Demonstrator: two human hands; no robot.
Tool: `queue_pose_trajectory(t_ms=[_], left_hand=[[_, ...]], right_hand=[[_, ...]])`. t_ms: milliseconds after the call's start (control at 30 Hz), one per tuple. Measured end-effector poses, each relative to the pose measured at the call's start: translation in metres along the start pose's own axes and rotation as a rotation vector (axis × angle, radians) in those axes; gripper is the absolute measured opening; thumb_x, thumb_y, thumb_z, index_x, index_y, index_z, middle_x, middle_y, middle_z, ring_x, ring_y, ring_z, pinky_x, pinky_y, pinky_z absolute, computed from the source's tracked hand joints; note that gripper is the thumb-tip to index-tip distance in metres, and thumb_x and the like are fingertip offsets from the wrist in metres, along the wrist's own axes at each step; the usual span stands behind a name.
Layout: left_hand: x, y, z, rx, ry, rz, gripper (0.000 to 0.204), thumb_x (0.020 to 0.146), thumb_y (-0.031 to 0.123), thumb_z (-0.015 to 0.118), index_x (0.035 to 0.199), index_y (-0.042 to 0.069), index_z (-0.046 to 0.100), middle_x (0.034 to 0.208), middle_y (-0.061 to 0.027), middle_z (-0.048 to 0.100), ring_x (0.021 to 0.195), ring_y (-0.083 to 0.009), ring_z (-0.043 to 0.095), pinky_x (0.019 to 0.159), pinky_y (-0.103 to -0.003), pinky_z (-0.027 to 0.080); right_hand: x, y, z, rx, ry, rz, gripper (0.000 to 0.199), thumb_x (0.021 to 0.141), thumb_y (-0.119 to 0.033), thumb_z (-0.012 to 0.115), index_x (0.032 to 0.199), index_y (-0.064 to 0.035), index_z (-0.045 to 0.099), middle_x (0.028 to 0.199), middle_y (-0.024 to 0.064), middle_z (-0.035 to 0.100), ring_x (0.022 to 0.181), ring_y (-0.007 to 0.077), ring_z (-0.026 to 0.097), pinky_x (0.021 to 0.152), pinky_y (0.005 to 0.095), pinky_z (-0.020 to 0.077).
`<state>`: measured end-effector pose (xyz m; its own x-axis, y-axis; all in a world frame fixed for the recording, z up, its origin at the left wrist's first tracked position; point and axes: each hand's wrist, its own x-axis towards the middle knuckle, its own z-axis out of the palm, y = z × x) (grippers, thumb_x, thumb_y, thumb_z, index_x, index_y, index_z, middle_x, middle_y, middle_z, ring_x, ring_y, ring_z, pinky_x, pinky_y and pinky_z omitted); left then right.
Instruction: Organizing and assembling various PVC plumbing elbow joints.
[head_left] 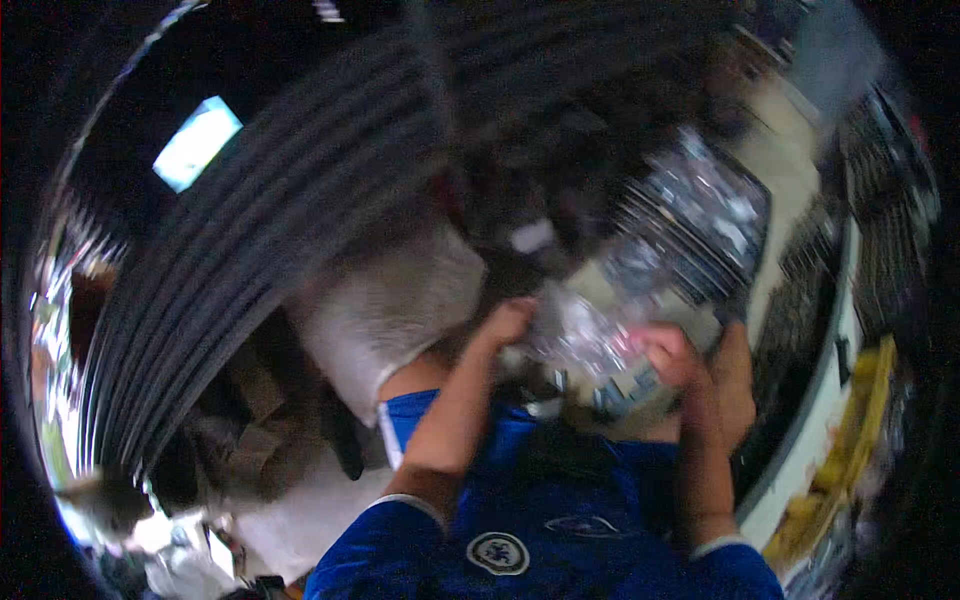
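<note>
Although the head view is smeared by motion, both bare hands can be made out near the middle of the frame, raised in front of a blue shirt (560, 500) with white-edged sleeves. The left hand (507, 322) is curled into a loose fist against the left edge of a crumpled clear plastic bag (585, 340); its fingers are bent closed on the plastic, though how firmly cannot be told through the blur. The right hand (668, 355) is closed on the bag's right side — thumb and fingers are pinched together with the film between them. The bag is thus held between the two hands, just above the chest, and small dark and pale pieces can be seen under it, too blurred to be named.

Behind the bag, up and to the right, a larger heap of glinting clear plastic (700, 215) is seen against dark ribbed surfaces. A wide dark ribbed band (290, 220) is swept across the upper left. A grey-white sack-like bundle (390, 300) lies just left of the left forearm — apart from the bag. A pale ledge (820, 420) with yellow shapes (865, 400) runs down the right rim.
</note>
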<state>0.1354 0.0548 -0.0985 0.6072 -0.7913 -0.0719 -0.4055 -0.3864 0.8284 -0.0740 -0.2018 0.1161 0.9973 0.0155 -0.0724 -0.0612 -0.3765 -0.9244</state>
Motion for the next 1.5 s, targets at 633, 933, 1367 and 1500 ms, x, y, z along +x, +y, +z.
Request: queue_pose_trajectory(t_ms=[633,933,1367,1500], left_hand=[[-0.01,0.092,-0.016,-0.362,-0.114,-0.304,0.046,0.101,0.043,0.046,0.101,0.002,0.068,0.096,-0.0144,0.067,0.088,-0.0236,0.06,0.078,-0.04,0.05],[-0.011,0.056,0.015,-0.189,0.143,-0.183,0.052,0.101,0.046,0.045,0.102,-0.001,0.068,0.09,-0.0179,0.067,0.083,-0.0276,0.061,0.08,-0.042,0.049],[-0.012,0.039,-0.008,-0.693,0.018,-0.379,0.044,0.098,0.037,0.05,0.125,0.004,0.062,0.113,-0.0139,0.067,0.084,-0.0216,0.064,0.078,-0.042,0.05],[-0.019,0.065,-0.02,-0.132,0.015,-0.536,0.05,0.097,0.044,0.05,0.122,0.003,0.064,0.119,-0.0194,0.066,0.107,-0.0279,0.064,0.089,-0.041,0.051]], right_hand=[[0.036,-0.023,0.053,-0.532,-0.257,-0.134,0.089,0.068,-0.029,0.087,0.144,-0.0108,0.045,0.156,0.0213,0.025,0.143,0.0362,0.03,0.112,0.0448,0.035],[0.029,-0.025,0.006,-0.639,-0.521,-0.189,0.081,0.075,-0.035,0.082,0.143,-0.0101,0.046,0.153,0.0178,0.036,0.136,0.0376,0.041,0.113,0.0458,0.0342],[-0.001,-0.079,-0.024,-0.885,-0.147,-0.268,0.023,0.083,-0.012,0.067,0.106,-0.0068,0.066,0.12,0.0154,0.064,0.111,0.0359,0.06,0.096,0.0436,0.047],[0.01,-0.061,-0.03,-0.933,0.012,-0.204,0.013,0.084,-0.01,0.064,0.095,-0.0039,0.063,0.103,0.0142,0.066,0.098,0.0374,0.062,0.085,0.0418,0.0504]])
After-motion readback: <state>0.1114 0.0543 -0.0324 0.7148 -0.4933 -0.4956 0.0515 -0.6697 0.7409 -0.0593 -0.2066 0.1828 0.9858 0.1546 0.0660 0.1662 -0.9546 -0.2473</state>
